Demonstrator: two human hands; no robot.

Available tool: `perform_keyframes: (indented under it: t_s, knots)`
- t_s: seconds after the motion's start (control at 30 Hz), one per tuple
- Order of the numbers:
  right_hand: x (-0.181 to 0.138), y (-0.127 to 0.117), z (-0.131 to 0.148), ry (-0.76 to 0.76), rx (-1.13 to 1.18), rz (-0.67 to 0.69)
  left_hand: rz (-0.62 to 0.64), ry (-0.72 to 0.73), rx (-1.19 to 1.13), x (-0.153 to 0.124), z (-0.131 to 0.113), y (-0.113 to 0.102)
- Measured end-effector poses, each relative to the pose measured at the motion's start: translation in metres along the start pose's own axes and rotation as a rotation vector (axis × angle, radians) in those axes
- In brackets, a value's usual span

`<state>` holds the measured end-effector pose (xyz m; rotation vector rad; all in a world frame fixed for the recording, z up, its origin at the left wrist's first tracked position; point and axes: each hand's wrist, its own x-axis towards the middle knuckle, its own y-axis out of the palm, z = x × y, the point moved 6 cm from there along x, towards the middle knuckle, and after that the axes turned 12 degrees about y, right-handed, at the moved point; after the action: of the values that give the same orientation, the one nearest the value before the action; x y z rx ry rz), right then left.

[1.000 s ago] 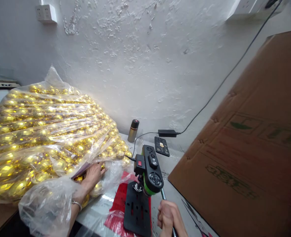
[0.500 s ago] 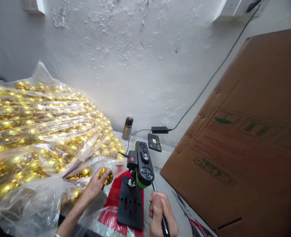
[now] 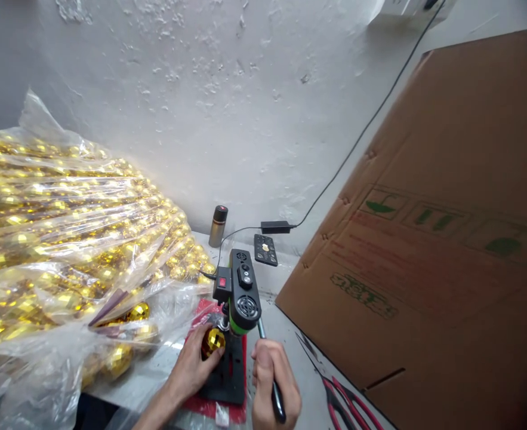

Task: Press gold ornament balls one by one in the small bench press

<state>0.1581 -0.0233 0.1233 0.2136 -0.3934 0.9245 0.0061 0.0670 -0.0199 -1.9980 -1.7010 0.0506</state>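
Observation:
My left hand grips a faceted gold ball and holds it on the black base plate of a small bench drill, right under the drill's green and black head. My right hand is closed around the drill's metal lever handle, low at the front. A big clear plastic bag full of the same gold balls lies to the left, its open mouth beside my left hand.
A large brown cardboard sheet leans along the right side. Red-handled scissors lie near its lower edge. A small metal flask, a black remote-like pad and a power adapter with cable sit by the white wall.
My left hand came out of the bag with one gold ball and carried it right, onto the drill's base plate. My right hand stayed on the lever. The view tilted down and left.

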Motion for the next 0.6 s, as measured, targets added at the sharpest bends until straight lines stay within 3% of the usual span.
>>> perform_keyframes:
  t_s: [0.17,0.33,0.6]
  knots:
    - [-0.003,0.001,0.0,0.045,0.015,-0.005,0.128,0.142,0.122,-0.002,-0.013,0.005]
    - [-0.003,0.0,0.0,0.066,0.026,-0.009,0.098,0.209,0.245,-0.004,-0.021,0.017]
    - [-0.006,0.003,0.007,0.092,0.088,-0.03,0.009,0.129,0.214,-0.005,-0.02,0.029]
